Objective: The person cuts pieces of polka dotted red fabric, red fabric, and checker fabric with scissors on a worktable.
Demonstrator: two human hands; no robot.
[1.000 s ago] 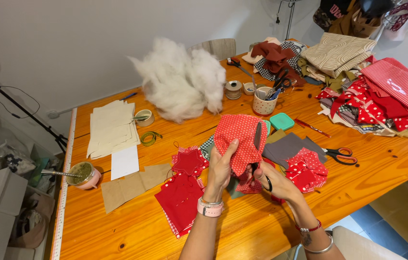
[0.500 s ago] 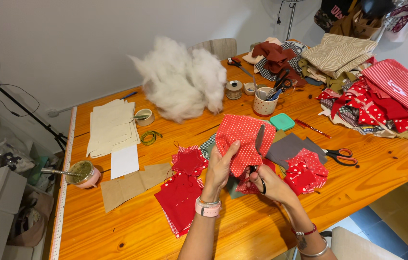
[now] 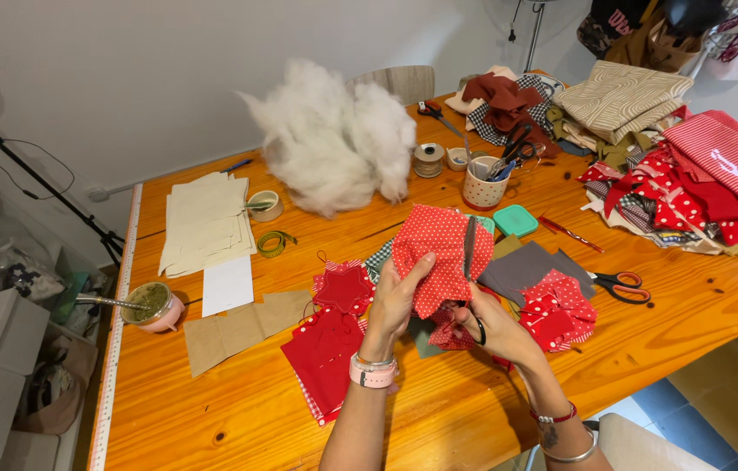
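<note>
Head view: a person seated at a long wooden table (image 3: 212, 410) holds a piece of red fabric with white dots (image 3: 438, 253) up above the tabletop, the left hand (image 3: 395, 301) clenched on the cloth's lower left edge, thumb in front and fingers behind. The right hand (image 3: 495, 327) is closed through the dark handles of a pair of scissors (image 3: 471, 262), whose blades run almost straight up from the grip and lie against the right side of the dotted fabric, tips pointing away from the person. The cloth thus sits directly above and slightly left of the right hand, with the blades' long axis running up its right side; whether the blades are parted around the edge or merely laid on it cannot be told. The two hands are just beside each other, the left nearer the bulk of the fabric. Below them on the table lie a red star-shaped piece (image 3: 344, 288), flat red cut pieces (image 3: 325, 353) and a crumpled dotted scrap (image 3: 561, 305). A second pair of scissors with orange handles (image 3: 620, 286) rests on the wood to the right, apart from both hands. Farther back stand a heap of white stuffing (image 3: 334, 144), a dotted cup of tools (image 3: 484, 185), a small teal box (image 3: 515, 220) and a stack of folded fabrics (image 3: 691, 174); cream paper sheets (image 3: 205, 222) lie at left.
</note>
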